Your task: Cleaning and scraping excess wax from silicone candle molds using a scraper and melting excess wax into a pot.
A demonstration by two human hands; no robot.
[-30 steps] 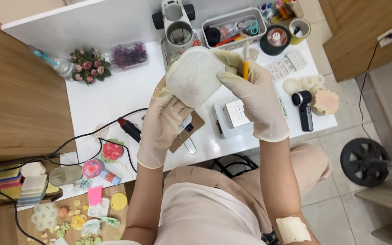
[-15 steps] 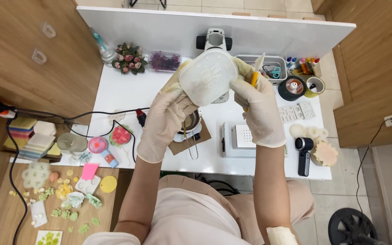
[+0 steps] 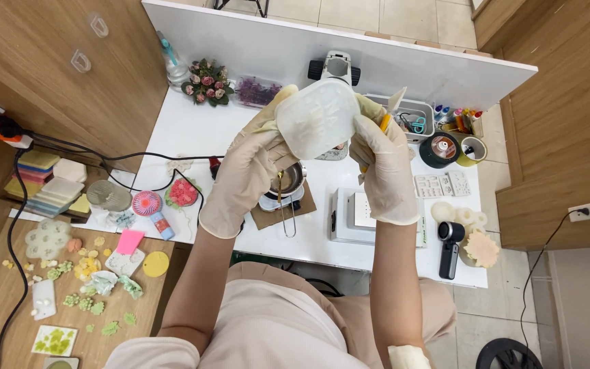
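Note:
Both my gloved hands hold a pale, translucent silicone mould [image 3: 317,119] up above the white table [image 3: 192,133]. My left hand [image 3: 247,171] grips its left edge from below. My right hand [image 3: 384,167] holds its right edge and also pinches a thin yellow-handled tool [image 3: 384,123]. Under the mould, a small metal pot [image 3: 288,181] sits on a brown mat.
A white scale [image 3: 360,215], tape rolls [image 3: 442,150], a tray of scissors [image 3: 414,119], a flower bunch [image 3: 206,82] and a black hand-held device [image 3: 449,246] lie on the table. A wooden side surface [image 3: 8,321] at left holds coloured pieces, stacked pads and cables.
The view has shifted so the table sits further right. Both hands still hold the mould raised; it has tilted slightly and stays in front of me.

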